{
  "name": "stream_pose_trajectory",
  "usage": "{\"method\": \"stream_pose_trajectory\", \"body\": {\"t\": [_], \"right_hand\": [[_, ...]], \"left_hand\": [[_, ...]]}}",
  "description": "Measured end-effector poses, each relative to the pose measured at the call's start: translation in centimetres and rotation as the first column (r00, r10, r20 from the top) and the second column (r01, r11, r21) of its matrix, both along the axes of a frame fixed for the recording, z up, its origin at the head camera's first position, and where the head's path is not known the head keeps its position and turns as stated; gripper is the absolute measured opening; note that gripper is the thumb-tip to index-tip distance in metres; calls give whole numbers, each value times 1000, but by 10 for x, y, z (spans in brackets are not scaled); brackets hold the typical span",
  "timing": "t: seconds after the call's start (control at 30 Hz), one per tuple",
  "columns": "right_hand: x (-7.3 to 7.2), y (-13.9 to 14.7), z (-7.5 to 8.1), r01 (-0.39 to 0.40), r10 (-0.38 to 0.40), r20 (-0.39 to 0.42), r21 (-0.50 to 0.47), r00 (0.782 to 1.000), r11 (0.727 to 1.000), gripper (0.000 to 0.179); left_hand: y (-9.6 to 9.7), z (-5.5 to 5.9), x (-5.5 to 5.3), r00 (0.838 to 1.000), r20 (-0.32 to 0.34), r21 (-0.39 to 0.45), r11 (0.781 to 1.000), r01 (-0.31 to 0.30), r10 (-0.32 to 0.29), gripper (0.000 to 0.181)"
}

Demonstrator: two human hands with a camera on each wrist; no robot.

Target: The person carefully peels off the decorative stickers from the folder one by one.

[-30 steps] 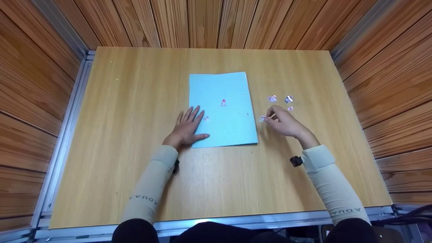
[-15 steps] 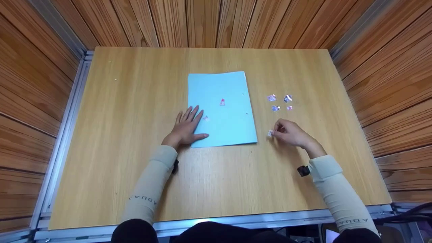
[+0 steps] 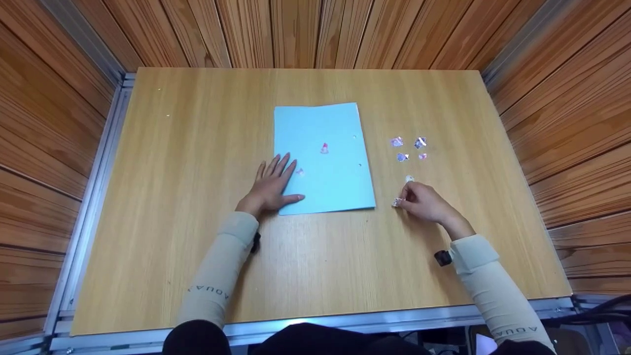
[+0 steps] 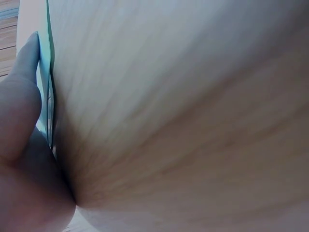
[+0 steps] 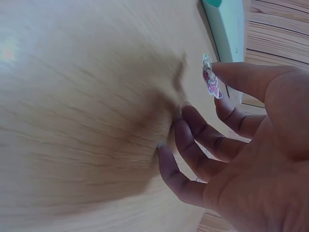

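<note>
My left hand [image 3: 268, 190] lies flat with fingers spread over the left edge of a light blue folder [image 3: 340, 190]; in the left wrist view its thumb [image 4: 29, 58] rests along the folder's edge. To the right of the folder, my right hand [image 3: 426, 203] pinches a small sticker [image 5: 211, 79] with a colourful printed figure between thumb and forefinger. The other fingers curl loosely, their tips close to the tabletop. A pale sticker [image 3: 409, 178] shows just beyond the right hand's knuckles. On the folder are a pink sticker [image 3: 324, 148] and a fainter one [image 3: 300, 171] near the left fingertips.
Several shiny stickers, among them a purple one [image 3: 397, 142] and a dark one [image 3: 420, 143], lie right of the folder on the wooden table [image 3: 320, 276]. Wood-panelled walls [image 3: 296, 34] stand around the back and sides. A metal rail [image 3: 355, 325] runs along the front edge.
My right hand has moved from beside the folder's right edge toward me and slightly right, carrying the pinched sticker. Stickers it covered now show. The left hand has stayed in place.
</note>
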State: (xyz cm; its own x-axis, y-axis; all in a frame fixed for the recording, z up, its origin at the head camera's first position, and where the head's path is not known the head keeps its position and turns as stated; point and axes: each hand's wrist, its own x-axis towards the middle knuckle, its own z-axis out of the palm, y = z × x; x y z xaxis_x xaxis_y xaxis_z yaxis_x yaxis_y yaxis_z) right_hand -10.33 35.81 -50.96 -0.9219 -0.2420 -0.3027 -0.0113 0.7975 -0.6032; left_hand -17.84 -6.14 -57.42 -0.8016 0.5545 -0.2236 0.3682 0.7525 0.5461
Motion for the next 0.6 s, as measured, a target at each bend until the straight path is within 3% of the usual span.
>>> {"method": "stream_pose_trajectory", "body": {"t": [0.37,0.6], "right_hand": [[-2,-3,-8,12,-12,-10,51,1000,999,16],[-2,-5,-12,15,-13,-26,76,1000,997,15]], "left_hand": [[1,7,2,1000,-24,-26,1000,-4,3,96],[1,3,1,1000,-7,-36,999,0,0,97]]}}
